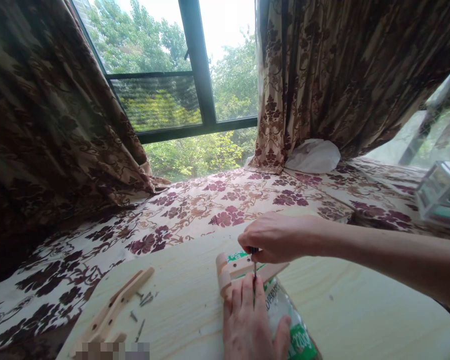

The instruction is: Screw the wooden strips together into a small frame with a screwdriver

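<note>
My right hand (270,237) is closed around the dark handle of a screwdriver (254,265), whose shaft points down at a light wooden piece with dark holes (240,267). My left hand (247,320) lies over the near part of the wooden pieces, fingers extended forward beside the screwdriver's tip. Under the wood and my left hand is a clear plastic package with green print (302,340). The exact spot where the tip meets the wood is partly hidden by my fingers.
On the pale table (180,280), more wooden pieces with holes (112,310) lie at the left, beside several loose screws (146,299). Beyond are a floral cloth (225,200), a white bag (313,156) and a clear box (440,195) at the right.
</note>
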`<state>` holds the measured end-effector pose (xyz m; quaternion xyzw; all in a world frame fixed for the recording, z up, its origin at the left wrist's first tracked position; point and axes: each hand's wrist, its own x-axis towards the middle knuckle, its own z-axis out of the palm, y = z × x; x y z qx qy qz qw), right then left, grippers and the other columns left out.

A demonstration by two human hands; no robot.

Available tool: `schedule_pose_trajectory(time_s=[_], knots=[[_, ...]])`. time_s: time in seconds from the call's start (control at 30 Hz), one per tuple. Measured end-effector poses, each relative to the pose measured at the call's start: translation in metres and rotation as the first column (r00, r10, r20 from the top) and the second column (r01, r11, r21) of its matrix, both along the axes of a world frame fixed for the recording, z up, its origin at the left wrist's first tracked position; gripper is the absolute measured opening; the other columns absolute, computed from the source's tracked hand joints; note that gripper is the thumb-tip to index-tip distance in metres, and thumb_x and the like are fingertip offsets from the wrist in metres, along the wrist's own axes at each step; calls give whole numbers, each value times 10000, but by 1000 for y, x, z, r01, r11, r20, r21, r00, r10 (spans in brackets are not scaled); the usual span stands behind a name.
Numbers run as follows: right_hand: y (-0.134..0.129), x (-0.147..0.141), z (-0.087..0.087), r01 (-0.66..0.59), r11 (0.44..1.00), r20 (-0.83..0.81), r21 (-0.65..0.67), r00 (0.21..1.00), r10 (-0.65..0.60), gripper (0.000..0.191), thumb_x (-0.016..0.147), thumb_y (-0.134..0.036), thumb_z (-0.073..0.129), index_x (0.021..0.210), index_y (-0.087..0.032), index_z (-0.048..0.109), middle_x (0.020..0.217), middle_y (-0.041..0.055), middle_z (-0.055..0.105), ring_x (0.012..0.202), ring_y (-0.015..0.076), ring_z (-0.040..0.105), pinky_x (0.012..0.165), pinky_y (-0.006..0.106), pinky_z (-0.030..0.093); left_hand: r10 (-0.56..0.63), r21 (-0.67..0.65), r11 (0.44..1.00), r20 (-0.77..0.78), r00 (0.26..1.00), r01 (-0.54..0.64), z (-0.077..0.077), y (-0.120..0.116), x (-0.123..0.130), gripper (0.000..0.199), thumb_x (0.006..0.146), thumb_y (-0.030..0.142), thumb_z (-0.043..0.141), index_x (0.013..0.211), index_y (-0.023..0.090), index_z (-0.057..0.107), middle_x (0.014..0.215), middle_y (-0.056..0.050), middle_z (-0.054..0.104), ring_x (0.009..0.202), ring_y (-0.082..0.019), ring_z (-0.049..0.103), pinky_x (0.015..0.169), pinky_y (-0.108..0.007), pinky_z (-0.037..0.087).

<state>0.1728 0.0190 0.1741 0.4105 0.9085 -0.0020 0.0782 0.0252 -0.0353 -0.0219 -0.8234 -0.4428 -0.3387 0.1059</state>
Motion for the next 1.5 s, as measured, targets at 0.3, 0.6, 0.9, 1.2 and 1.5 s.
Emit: schedule_pose_trajectory(time_s=[0.3, 0.6, 0.9, 1.2, 1.5], knots=[[1, 0, 3, 41, 999, 14, -1, 999, -41, 240, 788, -267, 583, 1002, -203, 669, 798, 66, 711, 664, 174, 588, 492, 263, 237, 12, 21, 1000, -3, 1000, -12, 1, -1, 1, 601, 860, 586, 365, 1217, 152, 578, 1219, -80, 602, 1138, -271, 478, 952, -396, 350], [1, 2, -2, 0, 1000, 6, 5, 1000, 0, 184, 823, -267, 547, 884, -172, 692, 698, 60, 680, 591, 147, 536, 482, 263, 239, -20, -2, 1000, 10, 1000, 20, 2, 0, 0, 598, 857, 577, 383, 1227, 147, 572, 1232, -85, 593, 1145, -274, 474, 964, -396, 348], [0, 4, 3, -4, 998, -8, -58, 1000, 4, 217, 793, -199, 540, 960, -191, 678, 840, 68, 699, 680, 162, 568, 509, 257, 272, -14, -16, 1000, -6, 1000, 14, 4, -2, -1, 581, 840, 553, 428, 1238, 153, 564, 1251, -81, 586, 1154, -281, 473, 963, -399, 353], [1, 2, 2, 45, 997, -34, -61, 998, -47, 227, 803, -280, 549, 936, -174, 699, 738, 71, 683, 590, 153, 532, 473, 254, 263, -19, -30, 999, 9, 1000, 19, 4, -1, 0, 583, 844, 562, 421, 1231, 151, 569, 1253, -82, 582, 1160, -275, 465, 969, -399, 349], [2, 1, 2, -3, 998, -34, -61, 999, 1, 210, 785, -203, 533, 901, -167, 706, 747, 69, 692, 593, 146, 529, 489, 253, 278, -12, -35, 999, -6, 1000, 12, 3, -2, 0, 566, 830, 520, 454, 1245, 148, 554, 1258, -92, 576, 1158, -293, 466, 954, -424, 365]])
